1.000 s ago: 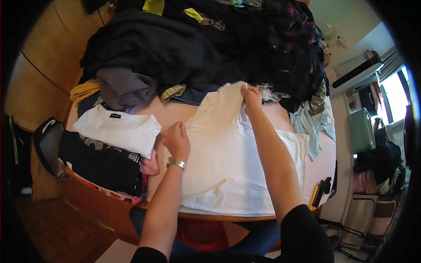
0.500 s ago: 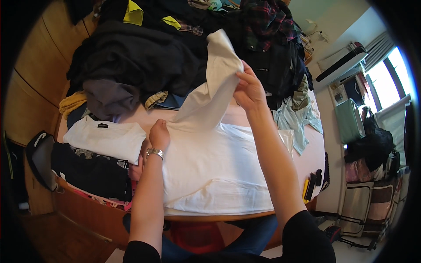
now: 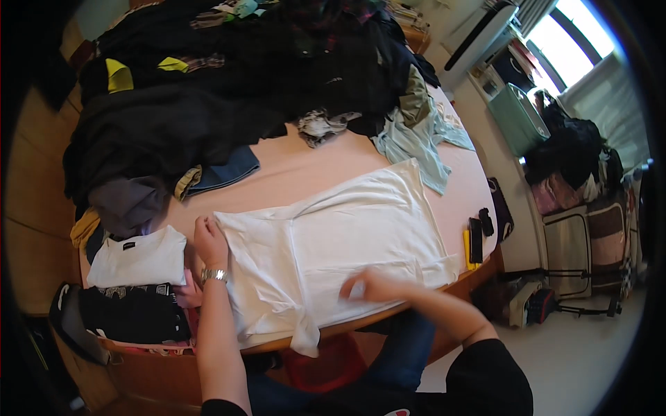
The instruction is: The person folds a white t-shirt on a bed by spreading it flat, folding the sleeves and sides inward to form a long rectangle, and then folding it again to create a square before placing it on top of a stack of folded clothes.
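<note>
A white shirt [image 3: 361,229] lies spread on the pink sheet in front of me, its left part folded over and a narrow flap hanging past the near edge. At its upper left corner, my left hand [image 3: 210,244], with a metal watch on the wrist, has its fingers closed on the cloth. Above the shirt's near right part hovers my right hand [image 3: 374,286], smeared by motion, so its fingers cannot be made out. Just left of my left hand sits a folded white T-shirt [image 3: 149,263], with a folded black garment [image 3: 132,315] nearer to me.
Dark clothes [image 3: 180,104] are heaped across the far side of the pink-sheeted bed [image 3: 277,166]. Light blue clothing [image 3: 416,149] lies at the far right. Small black and yellow items [image 3: 475,243] rest by the right edge. A red object [image 3: 326,364] stands below the bed's edge.
The raised part of the white shirt has come down and lies folded over. My right hand has swept down toward the near edge. The view has shifted rightward.
</note>
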`<move>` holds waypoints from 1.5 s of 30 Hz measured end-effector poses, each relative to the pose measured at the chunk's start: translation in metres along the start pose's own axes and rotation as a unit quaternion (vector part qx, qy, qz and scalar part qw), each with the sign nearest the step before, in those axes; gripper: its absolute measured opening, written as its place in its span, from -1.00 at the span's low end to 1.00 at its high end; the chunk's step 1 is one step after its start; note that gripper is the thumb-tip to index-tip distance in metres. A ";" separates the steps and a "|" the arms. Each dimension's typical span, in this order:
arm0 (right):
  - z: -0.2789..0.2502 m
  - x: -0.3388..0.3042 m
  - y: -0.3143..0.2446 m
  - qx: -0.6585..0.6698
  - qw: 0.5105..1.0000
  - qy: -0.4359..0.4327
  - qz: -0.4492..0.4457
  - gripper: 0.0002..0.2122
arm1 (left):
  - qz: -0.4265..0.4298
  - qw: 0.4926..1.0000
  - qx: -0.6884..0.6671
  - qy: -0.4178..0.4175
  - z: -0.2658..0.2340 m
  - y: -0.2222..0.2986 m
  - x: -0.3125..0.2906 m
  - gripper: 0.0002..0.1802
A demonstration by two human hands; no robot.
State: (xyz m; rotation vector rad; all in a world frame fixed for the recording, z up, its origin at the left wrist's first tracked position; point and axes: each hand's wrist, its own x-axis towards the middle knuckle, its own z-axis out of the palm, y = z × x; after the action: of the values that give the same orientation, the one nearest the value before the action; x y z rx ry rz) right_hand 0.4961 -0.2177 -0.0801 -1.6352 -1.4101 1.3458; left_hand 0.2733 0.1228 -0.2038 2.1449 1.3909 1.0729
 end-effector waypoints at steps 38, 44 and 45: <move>-0.287 -0.020 0.141 -0.235 0.710 0.660 0.068 -0.81 | -0.489 0.628 -0.518 -0.314 -0.011 0.023 0.021 -0.49; -0.197 -0.080 0.186 0.262 0.718 0.644 0.042 -0.91 | -0.452 0.716 -0.491 -0.206 -0.051 0.005 -0.068 -0.71; -0.187 -0.090 0.206 0.265 0.723 0.636 0.043 -0.91 | -0.430 0.766 -0.429 -0.211 -0.050 -0.007 -0.082 -0.77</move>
State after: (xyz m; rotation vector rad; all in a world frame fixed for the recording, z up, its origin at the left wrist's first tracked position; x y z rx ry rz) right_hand 0.7496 -0.3254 -0.1780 -1.5879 -0.0798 0.2860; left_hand 0.2130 0.0478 -0.2088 0.8186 1.1058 0.5796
